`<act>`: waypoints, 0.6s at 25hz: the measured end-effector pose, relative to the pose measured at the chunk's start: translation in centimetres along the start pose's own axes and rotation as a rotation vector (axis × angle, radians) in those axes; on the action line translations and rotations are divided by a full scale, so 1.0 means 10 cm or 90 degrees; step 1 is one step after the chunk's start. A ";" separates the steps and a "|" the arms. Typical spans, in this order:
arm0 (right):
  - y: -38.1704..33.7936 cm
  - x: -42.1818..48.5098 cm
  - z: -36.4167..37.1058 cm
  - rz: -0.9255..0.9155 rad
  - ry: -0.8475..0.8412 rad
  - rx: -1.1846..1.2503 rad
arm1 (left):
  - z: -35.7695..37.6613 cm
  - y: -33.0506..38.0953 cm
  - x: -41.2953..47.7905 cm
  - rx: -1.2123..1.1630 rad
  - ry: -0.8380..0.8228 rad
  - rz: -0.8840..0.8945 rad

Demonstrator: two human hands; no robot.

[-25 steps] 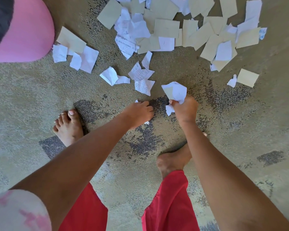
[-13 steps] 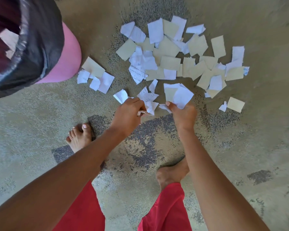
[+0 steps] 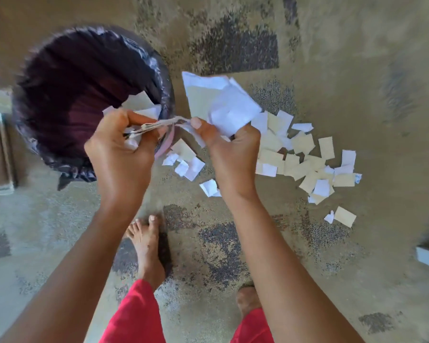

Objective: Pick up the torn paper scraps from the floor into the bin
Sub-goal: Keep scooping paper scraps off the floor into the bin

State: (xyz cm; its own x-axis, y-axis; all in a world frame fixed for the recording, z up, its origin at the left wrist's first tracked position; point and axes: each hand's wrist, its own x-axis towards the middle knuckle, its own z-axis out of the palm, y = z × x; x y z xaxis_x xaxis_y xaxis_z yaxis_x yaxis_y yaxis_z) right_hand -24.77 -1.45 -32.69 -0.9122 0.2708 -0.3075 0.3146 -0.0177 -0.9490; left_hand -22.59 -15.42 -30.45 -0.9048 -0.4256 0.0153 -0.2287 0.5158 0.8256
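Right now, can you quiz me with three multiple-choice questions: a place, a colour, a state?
1. The round bin lined with black plastic stands where from the torn white and cream paper scraps on the floor? A left B right C on top
2. The person's trousers are: A blue B red C green
3. The right hand: A lies flat B hangs empty C grips a bunch of scraps
Answers: A, the bin is left of the pile; B, red legs show below; C, it curls round the paper.
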 end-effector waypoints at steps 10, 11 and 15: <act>0.00 0.11 1.27 0.095 -0.117 -0.166 | -0.49 -0.55 0.67 0.073 0.073 -0.157; 0.02 0.12 1.29 0.099 -0.121 -0.177 | -0.47 -0.60 0.68 0.076 0.067 -0.165; 0.09 0.12 1.34 0.083 -0.129 -0.211 | -0.42 -0.73 0.68 0.090 0.042 -0.158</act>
State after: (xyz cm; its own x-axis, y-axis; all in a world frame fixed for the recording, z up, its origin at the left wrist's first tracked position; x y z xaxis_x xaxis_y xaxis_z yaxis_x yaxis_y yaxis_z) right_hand -29.09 -14.08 -34.85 -0.8820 0.0906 -0.4625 0.4681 0.2814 -0.8377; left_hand -25.60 -25.17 -33.99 -0.7905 -0.5971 -0.1363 -0.4918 0.4862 0.7223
